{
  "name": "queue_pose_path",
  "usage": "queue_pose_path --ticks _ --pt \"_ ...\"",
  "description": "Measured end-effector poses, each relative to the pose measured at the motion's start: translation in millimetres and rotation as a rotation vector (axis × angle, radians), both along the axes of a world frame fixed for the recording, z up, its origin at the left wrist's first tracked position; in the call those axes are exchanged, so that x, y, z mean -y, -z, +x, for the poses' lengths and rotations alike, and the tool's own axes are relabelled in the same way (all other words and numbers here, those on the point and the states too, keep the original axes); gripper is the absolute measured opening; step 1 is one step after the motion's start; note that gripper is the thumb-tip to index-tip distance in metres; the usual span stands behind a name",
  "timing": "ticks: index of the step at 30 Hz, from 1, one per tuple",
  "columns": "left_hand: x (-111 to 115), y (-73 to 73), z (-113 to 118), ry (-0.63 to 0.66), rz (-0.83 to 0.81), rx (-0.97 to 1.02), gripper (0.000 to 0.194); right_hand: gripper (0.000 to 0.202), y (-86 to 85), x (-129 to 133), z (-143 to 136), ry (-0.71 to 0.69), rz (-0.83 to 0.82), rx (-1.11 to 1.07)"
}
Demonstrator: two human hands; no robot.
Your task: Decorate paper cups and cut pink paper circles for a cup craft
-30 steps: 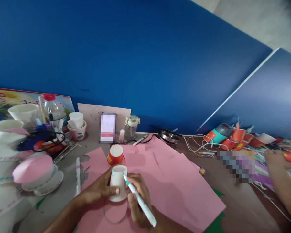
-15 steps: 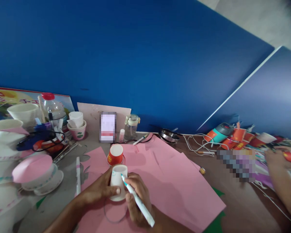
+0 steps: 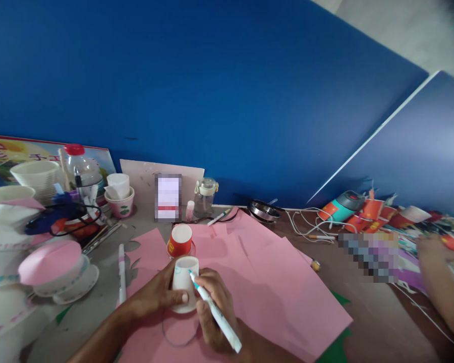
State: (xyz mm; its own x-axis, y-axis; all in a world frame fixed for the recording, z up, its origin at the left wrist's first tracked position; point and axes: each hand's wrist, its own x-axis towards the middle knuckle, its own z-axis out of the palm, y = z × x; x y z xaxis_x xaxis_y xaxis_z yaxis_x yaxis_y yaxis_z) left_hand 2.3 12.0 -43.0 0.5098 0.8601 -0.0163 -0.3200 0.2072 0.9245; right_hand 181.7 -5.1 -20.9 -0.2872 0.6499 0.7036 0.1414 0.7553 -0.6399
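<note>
- Pen [image 3: 220,316] in my right hand [image 3: 224,296]: over the last second its teal tip has slid slightly left on the white cup [image 3: 184,283], then all but paused.
- The cup has stayed put; the drawing seems barely begun, with only a faint teal mark [image 3: 177,270] visible near its narrow upper end.
- My left hand [image 3: 157,292] is wrapped round the cup, thumb across its front; my right fingers are pinched on the pen.
- The cup is upside down over pink paper [image 3: 265,287], just nearer me than a red cup [image 3: 180,245].
- The desk [image 3: 94,333] is grey at left, brown at right, with white cups stacked far left.
- Behind stands a blue wall [image 3: 212,101]; far right, another person's arm [image 3: 439,282].
</note>
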Motion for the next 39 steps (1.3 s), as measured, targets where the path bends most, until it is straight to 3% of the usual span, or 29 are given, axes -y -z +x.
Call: queue_pose_path --ticks 18,25,39 --pt "-0.1 -1.5 -0.4 0.012 0.009 0.011 0.058 0.029 0.5 0.0 -0.9 -0.021 -0.063 -0.07" --pt "-1.3 0.5 -1.9 0.004 0.013 -0.016 0.063 0.031 -1.3 0.2 -0.7 -0.025 -0.082 -0.071" --pt "-0.3 -7.2 -0.7 0.007 -0.061 0.013 0.06 0.03 1.0 -1.4 0.6 -0.009 -0.16 -0.115"
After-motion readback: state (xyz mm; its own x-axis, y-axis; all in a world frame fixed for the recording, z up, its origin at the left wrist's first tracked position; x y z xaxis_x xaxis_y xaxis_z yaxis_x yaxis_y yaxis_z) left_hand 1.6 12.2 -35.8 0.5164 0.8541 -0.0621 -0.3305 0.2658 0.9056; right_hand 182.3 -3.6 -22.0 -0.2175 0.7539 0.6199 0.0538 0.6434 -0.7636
